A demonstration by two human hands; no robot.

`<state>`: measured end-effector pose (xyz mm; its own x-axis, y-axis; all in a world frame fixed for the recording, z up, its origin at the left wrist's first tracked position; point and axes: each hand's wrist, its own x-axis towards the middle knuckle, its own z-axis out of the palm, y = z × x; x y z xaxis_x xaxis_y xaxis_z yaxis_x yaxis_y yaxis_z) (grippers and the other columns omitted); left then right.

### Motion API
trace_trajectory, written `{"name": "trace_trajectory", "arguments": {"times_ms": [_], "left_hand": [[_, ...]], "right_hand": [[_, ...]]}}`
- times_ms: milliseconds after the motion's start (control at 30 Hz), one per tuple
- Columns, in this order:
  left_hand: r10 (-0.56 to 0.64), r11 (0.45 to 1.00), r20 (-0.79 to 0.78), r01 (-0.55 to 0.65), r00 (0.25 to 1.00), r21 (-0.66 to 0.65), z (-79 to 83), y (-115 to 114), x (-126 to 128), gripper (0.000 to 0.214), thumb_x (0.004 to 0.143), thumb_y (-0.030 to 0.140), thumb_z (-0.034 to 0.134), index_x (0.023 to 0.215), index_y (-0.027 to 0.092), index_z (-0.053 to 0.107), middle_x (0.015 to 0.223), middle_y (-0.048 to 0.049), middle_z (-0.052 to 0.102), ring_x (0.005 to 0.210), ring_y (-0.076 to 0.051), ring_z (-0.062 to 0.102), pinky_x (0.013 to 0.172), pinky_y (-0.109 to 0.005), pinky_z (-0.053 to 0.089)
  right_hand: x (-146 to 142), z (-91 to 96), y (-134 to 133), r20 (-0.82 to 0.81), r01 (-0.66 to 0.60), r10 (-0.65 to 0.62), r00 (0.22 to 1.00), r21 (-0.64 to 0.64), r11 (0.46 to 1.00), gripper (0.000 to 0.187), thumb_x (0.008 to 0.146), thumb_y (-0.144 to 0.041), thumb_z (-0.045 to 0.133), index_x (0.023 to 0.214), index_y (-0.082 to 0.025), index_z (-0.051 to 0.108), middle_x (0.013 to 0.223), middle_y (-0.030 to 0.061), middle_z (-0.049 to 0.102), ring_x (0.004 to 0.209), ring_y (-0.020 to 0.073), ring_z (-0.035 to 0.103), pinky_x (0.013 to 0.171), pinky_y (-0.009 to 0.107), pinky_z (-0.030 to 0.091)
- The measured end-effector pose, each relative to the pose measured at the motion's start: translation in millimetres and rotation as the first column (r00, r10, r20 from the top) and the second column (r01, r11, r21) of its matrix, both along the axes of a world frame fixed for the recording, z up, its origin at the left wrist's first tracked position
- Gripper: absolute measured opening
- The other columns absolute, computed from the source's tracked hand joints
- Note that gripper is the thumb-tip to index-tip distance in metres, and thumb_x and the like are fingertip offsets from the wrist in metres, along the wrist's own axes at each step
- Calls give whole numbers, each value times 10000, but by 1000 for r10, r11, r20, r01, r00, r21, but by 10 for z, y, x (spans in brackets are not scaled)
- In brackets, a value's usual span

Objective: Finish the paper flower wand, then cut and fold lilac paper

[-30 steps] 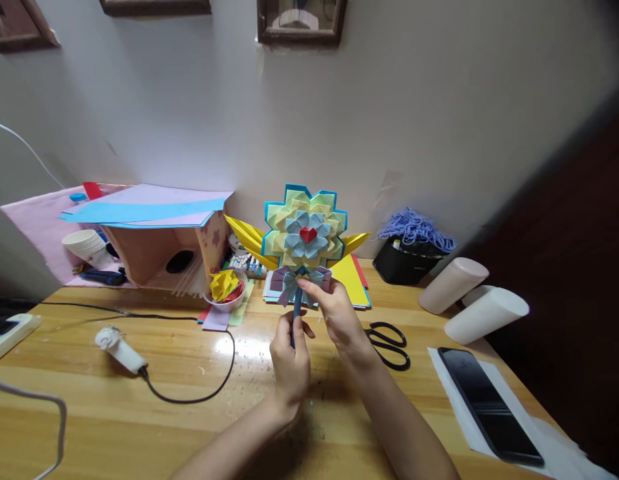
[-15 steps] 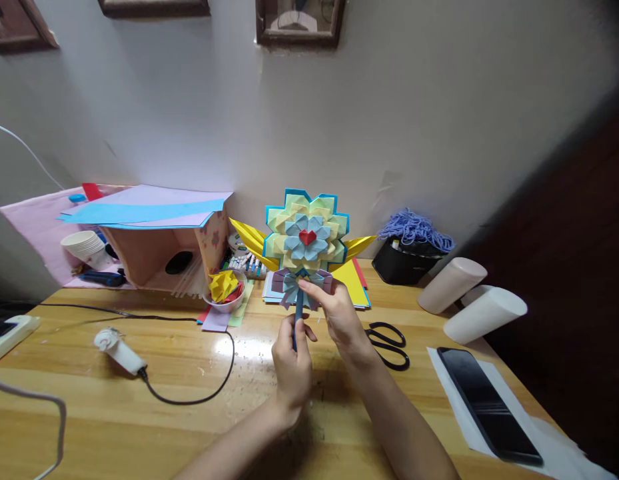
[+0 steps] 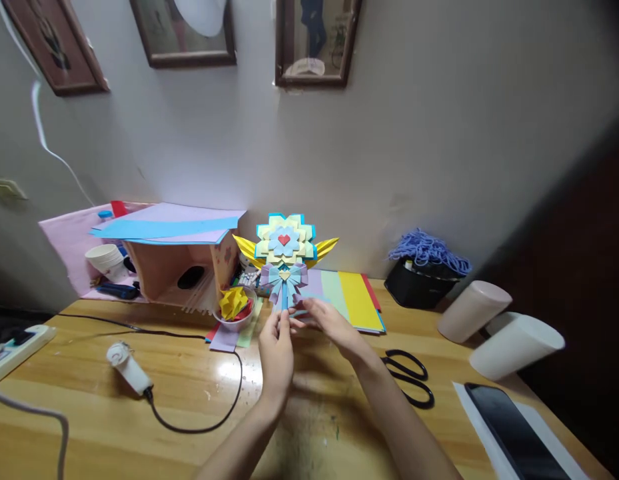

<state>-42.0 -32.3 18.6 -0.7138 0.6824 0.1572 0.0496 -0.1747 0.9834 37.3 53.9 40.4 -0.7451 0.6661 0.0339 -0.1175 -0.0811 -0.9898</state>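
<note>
A folded-paper flower wand [image 3: 285, 252] stands upright above the table. Its layered yellow and blue petals surround a red heart, with yellow wings at the sides and a purple-blue bow under the bloom. My left hand [image 3: 276, 347] pinches the lower end of its blue stick between thumb and fingers. Just right of the stick is my right hand [image 3: 334, 325], its fingers stretched out loosely below the bow; whether a fingertip touches the wand I cannot tell.
Black-handled scissors [image 3: 409, 380] and a phone [image 3: 512, 427] lie to the right, near white paper rolls [image 3: 516, 347]. Behind are coloured paper sheets [image 3: 356, 300] and a bowl of paper scraps [image 3: 235, 310]. A corded white glue-gun-like tool [image 3: 129, 370] lies left, by a pink box [image 3: 174, 270].
The wand has moved farther from me and slightly left. My right hand has come off the bow and dropped lower, its fingers loosening. The camera view has tilted up.
</note>
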Motion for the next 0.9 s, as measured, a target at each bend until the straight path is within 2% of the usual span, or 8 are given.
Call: {"name": "trace_trajectory", "arguments": {"times_ms": [133, 233, 367, 500, 600, 700, 800, 900], "left_hand": [[38, 999, 112, -37, 993, -9, -42, 71, -298, 363, 748, 444, 547, 867, 113, 636, 755, -83, 664, 735, -184, 615, 680, -286, 468], [44, 999, 129, -46, 991, 14, -55, 74, -411, 352, 730, 436, 568, 848, 116, 655, 812, -104, 679, 807, -198, 620, 769, -308, 453], [-52, 998, 129, 49, 990, 27, -7, 43, -424, 363, 729, 441, 573, 867, 121, 674, 898, -123, 682, 917, -227, 603, 834, -324, 431], [-210, 977, 61, 212, 976, -23, 5, 54, -350, 369, 704, 453, 593, 863, 131, 681, 898, -109, 684, 946, -251, 592, 847, -347, 432], [-301, 946, 3, 299, 954, -129, -75, 98, -293, 395, 657, 424, 643, 921, 130, 653, 971, -128, 663, 952, -261, 589, 866, -372, 424], [-245, 946, -97, 216, 965, -242, -203, 142, -267, 454, 688, 416, 607, 1019, 105, 583, 1086, -180, 596, 940, -257, 586, 862, -390, 416], [-219, 955, -235, 158, 947, -251, -346, 183, -255, 421, 735, 400, 546, 1031, 101, 544, 1109, -184, 564, 987, -252, 557, 873, -388, 400], [-214, 961, -344, 134, 914, -241, -503, 223, -201, 352, 766, 383, 495, 999, 124, 539, 1095, -163, 563, 947, -242, 564, 866, -403, 397]], "right_hand": [[-130, -161, -165, 75, -229, 226, 971, 29, 973, 339, 732, -477, 584, 807, -153, 651, 768, 32, 637, 775, 161, 591, 724, 277, 445], [-242, -253, -280, 29, -237, 237, 971, 13, 971, 298, 722, -451, 609, 799, -163, 628, 774, 12, 611, 775, 159, 572, 759, 290, 440], [-305, -306, -408, -47, -200, 200, 979, 0, 980, 261, 732, -421, 615, 801, -174, 568, 795, -2, 561, 779, 145, 535, 734, 264, 435], [-163, -456, -471, -133, -91, 86, 987, -31, 995, 258, 788, -442, 538, 794, -190, 484, 717, -21, 516, 624, 106, 497, 598, 232, 421], [119, -660, -355, -149, 122, -133, 980, -79, 989, 279, 797, -466, 498, 817, -192, 455, 594, -61, 422, 433, 47, 330, 418, 173, 279], [484, -873, -153, -62, 348, -357, 932, -122, 930, 322, 749, -493, 527, 829, -188, 460, 551, -90, 298, 391, 29, 185, 373, 159, 90], [786, -1046, -11, -19, 473, -480, 877, -140, 870, 362, 714, -529, 532, 806, -191, 442, 538, -104, 260, 377, 22, 158, 376, 153, 60], [942, -1163, 32, -12, 508, -518, 855, -173, 844, 380, 701, -551, 530, 789, -202, 410, 523, -116, 232, 370, 20, 144, 369, 144, 59]]}}
